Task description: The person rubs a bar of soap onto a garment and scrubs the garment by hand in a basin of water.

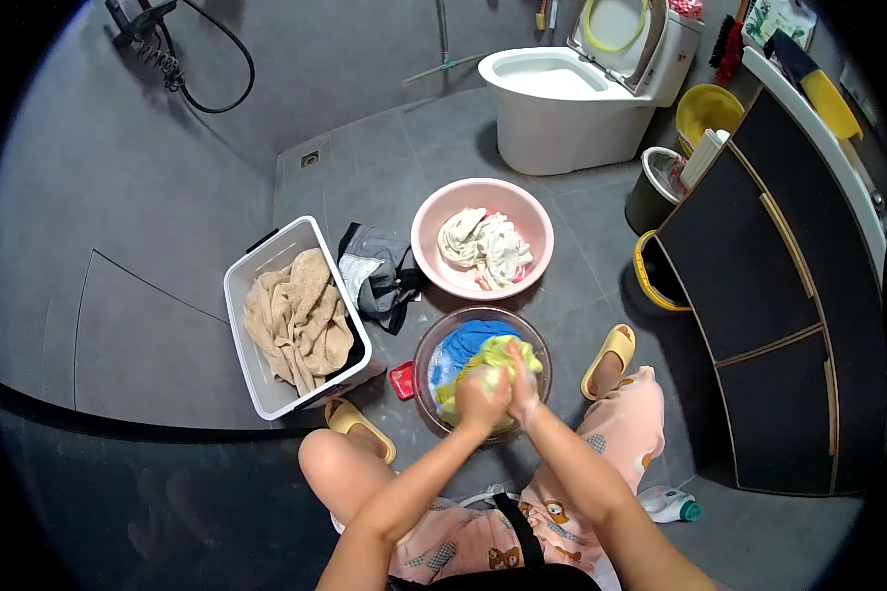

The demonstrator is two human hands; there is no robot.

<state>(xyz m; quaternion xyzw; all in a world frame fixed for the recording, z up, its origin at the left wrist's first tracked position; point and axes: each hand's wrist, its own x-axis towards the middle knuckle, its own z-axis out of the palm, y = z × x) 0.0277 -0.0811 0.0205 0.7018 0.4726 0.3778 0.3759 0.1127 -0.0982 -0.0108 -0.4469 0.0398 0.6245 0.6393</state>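
Note:
Over a brown basin (pixel 421 366) on the floor, my left hand (pixel 483 396) and my right hand (pixel 523 387) are closed together on a wet yellow-green cloth (pixel 508 353). White suds cling to the fingers and the cloth. Beneath it in the basin lies a blue cloth (pixel 476 338) in foamy water. A small red dish (pixel 401 380) sits against the basin's left side. Just behind stands a pink basin (pixel 434 210) with white and pink laundry (pixel 485 246) in it.
A white bin (pixel 249 360) with a beige towel (pixel 301 315) stands left. Dark grey clothing (pixel 375 271) lies beside it. Behind is a toilet (pixel 572 128). A dark cabinet (pixel 759 315) and buckets (pixel 650 192) line the right. A bottle (pixel 668 505) lies near my right leg.

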